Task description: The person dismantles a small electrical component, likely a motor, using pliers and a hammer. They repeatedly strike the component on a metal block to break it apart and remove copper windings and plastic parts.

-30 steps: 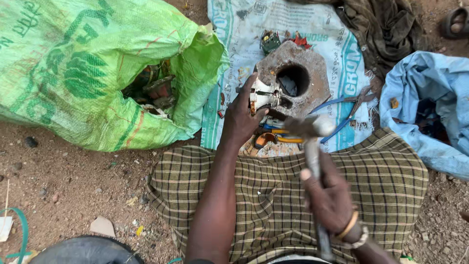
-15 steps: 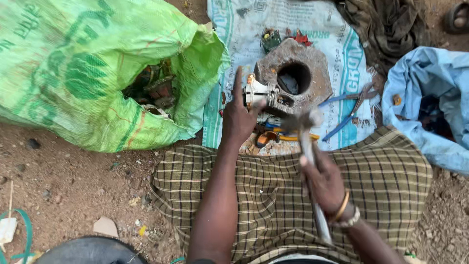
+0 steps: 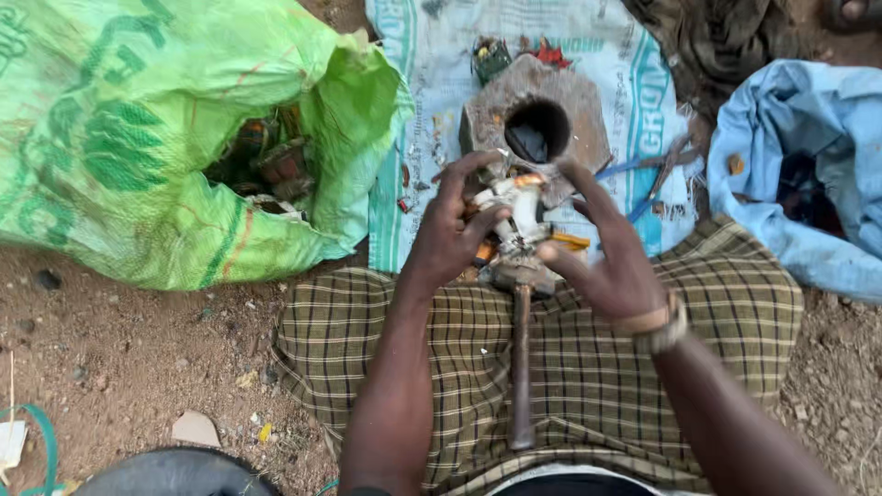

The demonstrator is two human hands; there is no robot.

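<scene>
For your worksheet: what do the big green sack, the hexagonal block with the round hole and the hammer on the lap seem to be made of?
Green sack: woven plastic, by its glossy, crinkled sheen. Hexagonal block: probably iron or steel, dull grey with rusty patches. Hammer: apparently all metal, its head and thin handle equally dark and worn.

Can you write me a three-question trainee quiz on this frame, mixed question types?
1. True or false: the hammer is gripped in the right hand.
2. What do both hands hold? A) a white and metal part B) a blue cloth C) a green sack
3. Which side of the picture has the open green sack?

Key:
1. False. It lies on the checked cloth over the lap, handle toward the person, with its head by the hands.
2. A. The left hand and the right hand grip it together, in front of the heavy metal block with a round hole.
3. The left side.
</scene>
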